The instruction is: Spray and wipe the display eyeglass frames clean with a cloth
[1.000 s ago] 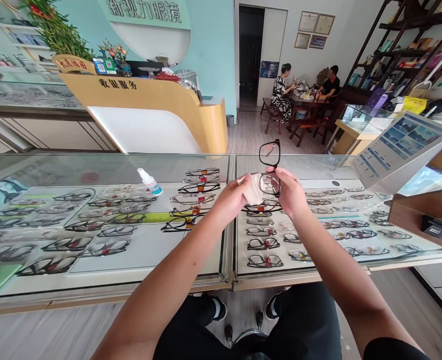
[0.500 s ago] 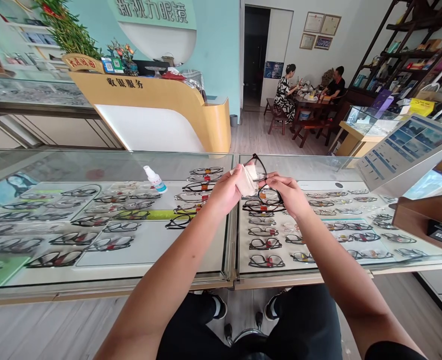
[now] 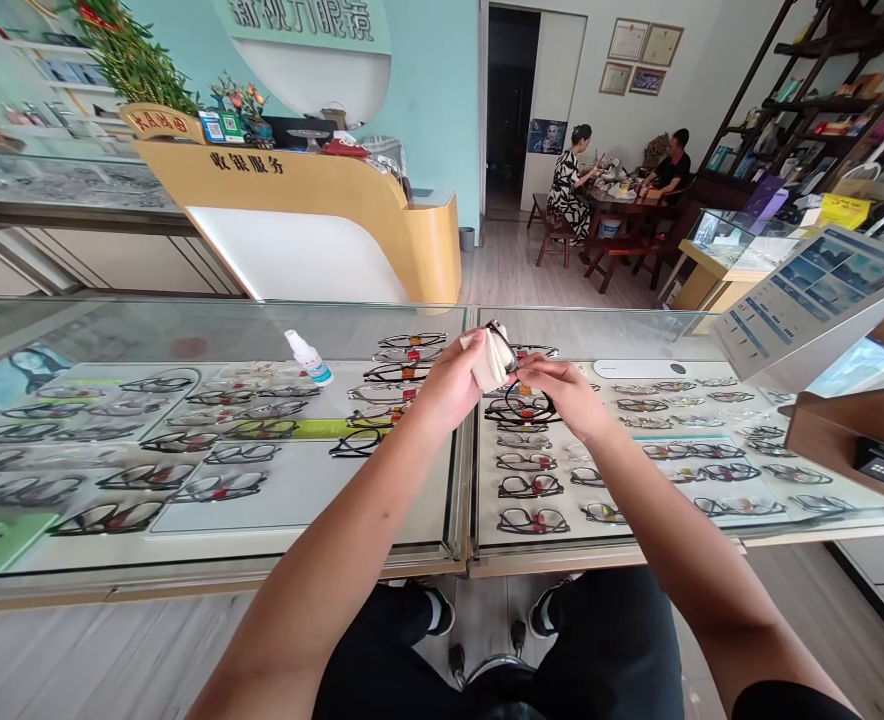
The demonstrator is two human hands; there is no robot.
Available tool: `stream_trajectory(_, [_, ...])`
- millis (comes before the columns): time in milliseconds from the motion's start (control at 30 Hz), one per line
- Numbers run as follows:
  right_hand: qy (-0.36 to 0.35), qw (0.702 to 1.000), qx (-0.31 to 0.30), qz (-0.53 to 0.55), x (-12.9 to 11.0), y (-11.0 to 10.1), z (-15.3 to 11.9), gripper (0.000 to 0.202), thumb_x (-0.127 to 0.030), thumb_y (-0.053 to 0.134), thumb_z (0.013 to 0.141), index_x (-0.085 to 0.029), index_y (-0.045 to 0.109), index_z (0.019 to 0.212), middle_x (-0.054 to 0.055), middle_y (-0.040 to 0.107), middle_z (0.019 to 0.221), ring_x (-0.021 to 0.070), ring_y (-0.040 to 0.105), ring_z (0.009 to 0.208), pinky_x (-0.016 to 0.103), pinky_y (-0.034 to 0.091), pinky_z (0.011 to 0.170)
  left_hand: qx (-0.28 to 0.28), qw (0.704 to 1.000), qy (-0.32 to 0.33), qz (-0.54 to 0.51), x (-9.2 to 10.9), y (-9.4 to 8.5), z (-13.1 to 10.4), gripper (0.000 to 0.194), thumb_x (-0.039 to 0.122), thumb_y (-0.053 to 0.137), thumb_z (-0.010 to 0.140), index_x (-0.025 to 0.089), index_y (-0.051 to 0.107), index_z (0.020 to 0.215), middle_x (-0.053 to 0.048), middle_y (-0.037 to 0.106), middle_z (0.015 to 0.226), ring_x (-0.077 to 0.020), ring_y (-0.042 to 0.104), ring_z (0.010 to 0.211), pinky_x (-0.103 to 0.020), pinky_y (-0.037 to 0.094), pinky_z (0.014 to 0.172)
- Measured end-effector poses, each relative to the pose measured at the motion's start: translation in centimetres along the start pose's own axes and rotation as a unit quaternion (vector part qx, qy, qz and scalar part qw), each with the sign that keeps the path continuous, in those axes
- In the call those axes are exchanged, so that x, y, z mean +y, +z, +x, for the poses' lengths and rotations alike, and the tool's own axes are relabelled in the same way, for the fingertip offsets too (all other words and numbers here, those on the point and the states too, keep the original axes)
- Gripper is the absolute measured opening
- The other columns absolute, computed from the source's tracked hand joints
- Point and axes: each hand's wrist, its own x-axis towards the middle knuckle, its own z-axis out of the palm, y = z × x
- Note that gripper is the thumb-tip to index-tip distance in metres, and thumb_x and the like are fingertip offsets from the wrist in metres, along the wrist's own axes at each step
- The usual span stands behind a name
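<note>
Angling inward, left hand (image 3: 454,380) (cloth (image 3: 490,363) against glasses (image 3: 511,350))

Bright, cool indoor light, evenly spread with soft shadows; whitish glare washes the right edge beyond the clear glass-topped surface (image 3: 382,500). Wide-angle stretching bends the outer edges. Far details look soft, print barely legible.

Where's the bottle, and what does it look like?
Start at the long glass counter. On its left part, away from the left hand, is the bottle. It's white with a blue patch low down, while its neighbours are eyeglasses under the glass.
</note>
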Motion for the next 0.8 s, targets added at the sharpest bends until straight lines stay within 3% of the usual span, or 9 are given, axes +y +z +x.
stream_trajectory(133, [-0.006, 1.0, 0.002, -0.002, 0.16, -0.05, -0.03, 0.029, -0.059, 0.093, 0.085, -0.031, 0.091, 0.078, 0.005, 0.071, 0.113, 0.0288, 0.063, 0.123, 0.046, 0.046, 0.121, -0.018, 1.0, 0.008, 0.022, 0.03, 0.16, -0.13, 0.056, 0.057, 0.106, 0.079, 0.018, 0.082, 0.111, -0.01, 0.086, 0.107, -0.0228, 0.079, 0.091, -0.033, 0.062, 0.071])
stream_trajectory(267, [-0.024, 1.0, 0.005, -0.014, 0.3, -0.17, -0.01, 0.031, -0.062, 0.094, 0.086, -0.031, 0.092, 0.079, 0.007, 0.072, 0.12, 0.0303, 0.064, 0.127, 0.048, 0.047, 0.122, -0.03, 0.999, 0.006, 0.041, 0.11, 0.34, -0.3, 0.06, 0.064, 0.106, 0.077, 0.018, 0.085, 0.11, -0.013, 0.088, 0.115, -0.0246, 0.081, 0.096, -0.032, 0.065, 0.073])
stream_trajectory(500, [-0.048, 0.998, -0.011, -0.048, 0.43, -0.31, -0.02, 0.03, -0.061, 0.09, 0.092, -0.033, 0.094, 0.084, 0.008, 0.072, 0.116, 0.0293, 0.066, 0.119, 0.051, 0.049, 0.119, -0.019, 0.998, 0.019, 0.055, 0.0, 0.5, -0.33, 0.061, 0.065, 0.108, 0.071, 0.016, 0.085, 0.098, -0.012, 0.087, 0.103, -0.0203, 0.077, 0.082, -0.031, 0.061, 0.066])
stream_trajectory(800, [-0.075, 0.993, -0.014, -0.092, 0.18, -0.14, -0.14, 0.037, -0.068, 0.086, 0.096, -0.033, 0.094, 0.086, 0.008, 0.073, 0.112, 0.0293, 0.067, 0.116, 0.05, 0.051, 0.116, -0.016, 0.996, 0.014, 0.082, -0.17, 0.41, -0.28, 0.055, 0.055, 0.112, 0.065, 0.015, 0.085, 0.091, -0.006, 0.081, 0.089, -0.0145, 0.068, 0.067, -0.031, 0.054, 0.062])
